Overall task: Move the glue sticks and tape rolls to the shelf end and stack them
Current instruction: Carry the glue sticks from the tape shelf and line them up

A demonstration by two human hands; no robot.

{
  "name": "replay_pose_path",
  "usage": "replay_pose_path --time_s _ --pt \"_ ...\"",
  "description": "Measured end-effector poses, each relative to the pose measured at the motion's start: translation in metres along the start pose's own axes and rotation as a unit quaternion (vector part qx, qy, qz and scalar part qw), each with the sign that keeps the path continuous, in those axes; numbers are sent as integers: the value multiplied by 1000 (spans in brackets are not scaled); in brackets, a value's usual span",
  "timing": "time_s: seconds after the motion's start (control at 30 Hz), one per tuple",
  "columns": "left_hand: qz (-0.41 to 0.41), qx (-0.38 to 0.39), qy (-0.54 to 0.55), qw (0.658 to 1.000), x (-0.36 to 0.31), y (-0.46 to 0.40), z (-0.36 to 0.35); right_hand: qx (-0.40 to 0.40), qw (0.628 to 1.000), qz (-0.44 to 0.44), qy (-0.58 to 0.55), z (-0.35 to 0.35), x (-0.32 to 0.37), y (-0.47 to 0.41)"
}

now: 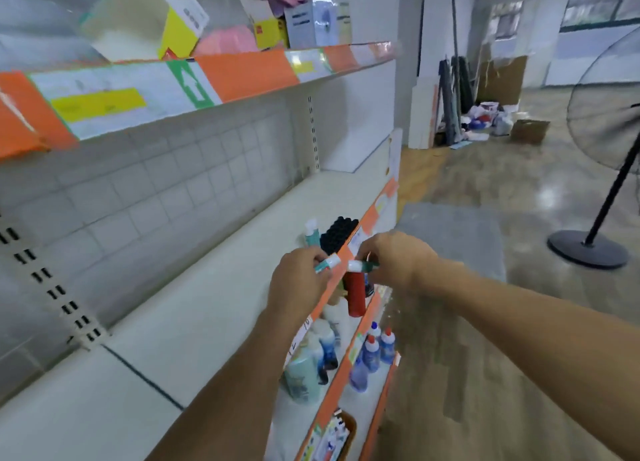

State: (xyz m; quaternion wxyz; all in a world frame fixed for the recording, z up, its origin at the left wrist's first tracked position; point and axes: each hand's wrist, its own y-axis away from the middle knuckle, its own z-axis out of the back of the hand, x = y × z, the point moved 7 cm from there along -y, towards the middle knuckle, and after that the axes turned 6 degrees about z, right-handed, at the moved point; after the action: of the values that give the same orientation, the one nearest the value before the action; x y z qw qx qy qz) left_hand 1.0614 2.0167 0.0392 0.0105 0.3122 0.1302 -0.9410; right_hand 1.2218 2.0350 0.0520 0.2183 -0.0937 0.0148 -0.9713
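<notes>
My left hand [298,280] grips a teal-and-white glue stick [328,264] over the front edge of the white middle shelf [207,304]. My right hand [394,263] pinches a second glue stick [362,266], green with a white cap, held sideways. The two sticks nearly meet tip to tip. Just beyond them on the shelf, a further glue stick [311,233] stands upright beside a black bundle of cylinders [337,233]. I see no tape roll that I can tell apart.
A red bottle [356,296] and several bottles [372,351] stand on the lower shelves below my hands. The upper shelf [207,79] carries boxes. The shelf ends at a white panel [360,128]. A fan stand [588,249] is on the floor to the right.
</notes>
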Motion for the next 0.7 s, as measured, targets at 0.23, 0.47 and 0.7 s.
replay_pose_path --time_s 0.23,0.47,0.7 --pt "56 -101 86 990 -19 -59 -12 -9 996 54 -72 28 -56 -84" --pt "88 -120 200 969 -28 -110 5 -25 976 69 -207 28 -74 -137" --pt "102 -115 173 973 -19 -131 -5 -7 952 91 -292 14 -81 -178"
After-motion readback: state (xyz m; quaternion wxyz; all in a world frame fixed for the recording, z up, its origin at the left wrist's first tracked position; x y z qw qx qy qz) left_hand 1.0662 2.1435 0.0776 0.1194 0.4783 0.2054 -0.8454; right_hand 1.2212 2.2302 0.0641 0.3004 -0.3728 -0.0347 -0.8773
